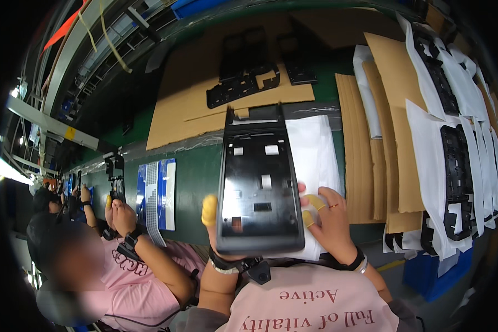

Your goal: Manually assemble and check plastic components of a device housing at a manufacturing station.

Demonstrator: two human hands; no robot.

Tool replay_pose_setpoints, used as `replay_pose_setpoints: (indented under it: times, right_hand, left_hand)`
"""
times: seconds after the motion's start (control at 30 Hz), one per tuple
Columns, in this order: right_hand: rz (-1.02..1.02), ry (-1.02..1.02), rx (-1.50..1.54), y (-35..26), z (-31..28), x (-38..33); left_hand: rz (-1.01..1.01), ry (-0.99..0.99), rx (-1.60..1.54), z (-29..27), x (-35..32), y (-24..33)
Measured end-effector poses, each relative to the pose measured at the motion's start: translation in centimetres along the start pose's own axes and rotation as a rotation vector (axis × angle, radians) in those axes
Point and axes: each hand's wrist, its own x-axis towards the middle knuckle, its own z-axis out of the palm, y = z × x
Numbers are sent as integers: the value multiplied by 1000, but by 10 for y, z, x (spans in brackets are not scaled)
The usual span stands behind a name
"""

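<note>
Your left hand (211,229) is gripping the black case (243,182) at its left edge, on the near half. A digit in a yellow finger cover (209,209) stands along this edge; the other fingers are hidden behind the case, so I cannot tell how they press. Your right hand (331,221) is on the other side, with fingers bent and pointing to about 10 o'clock, close to the right edge. I cannot tell if they pinch the case or only rest near it.

The relation to watch is this: the case lies between your two hands, at about 1 o'clock from the left one and 10 o'clock from the right one. Its long axis runs nearly from 6 to 12 o'clock, with the wider end toward your chest. The left hand is the nearer, for it already has its edge. The case seems lifted, but its exact tilt is hard to judge.

At 3 o'clock from the case, partly covered by it, lie white sheets (318,149). At 9 o'clock is a blue panel (167,205) on the green table (196,182), and farther that way a co-worker's hands (123,217). At 2 o'clock stand cardboard pieces (357,149). Farthest, at 12 o'clock, black frames (235,89) lie on a cardboard sheet (177,94).
</note>
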Motion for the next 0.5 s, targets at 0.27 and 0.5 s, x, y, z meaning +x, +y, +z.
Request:
replay_pose_setpoints:
  times: [0.27, 0.5]
  right_hand:
    - [-21, -14, -9, -5, 1, 1]
    - [13, -53, 6, -4, 1, 0]
  left_hand:
    - [246, 62, -46, 8, 16, 2]
    - [655, 594, 911, -18, 18, 41]
